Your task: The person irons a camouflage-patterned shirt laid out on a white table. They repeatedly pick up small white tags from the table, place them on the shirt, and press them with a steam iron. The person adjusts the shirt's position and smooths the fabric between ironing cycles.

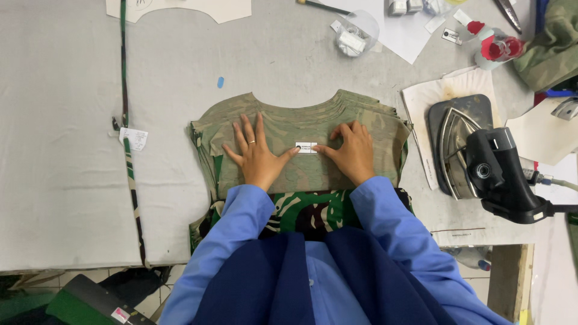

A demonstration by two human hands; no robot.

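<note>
A stack of camouflage fabric pieces (301,120) with a curved neckline lies on the grey table (66,150) in front of me. A small white label (306,147) sits on the top piece. My left hand (256,153) lies flat on the fabric with fingers spread, its thumb touching the label's left end. There is a ring on one finger. My right hand (352,150) rests on the fabric with fingers curled, its fingertips pressing the label's right end. Brighter green camouflage cloth (307,210) shows under my forearms.
A steam iron (481,162) rests on a scorched pad at the right. A narrow camouflage strip (125,108) with a white tag (135,138) runs down the left. Paper patterns, a clear bag of labels (355,36), scissors and small red items lie along the far edge.
</note>
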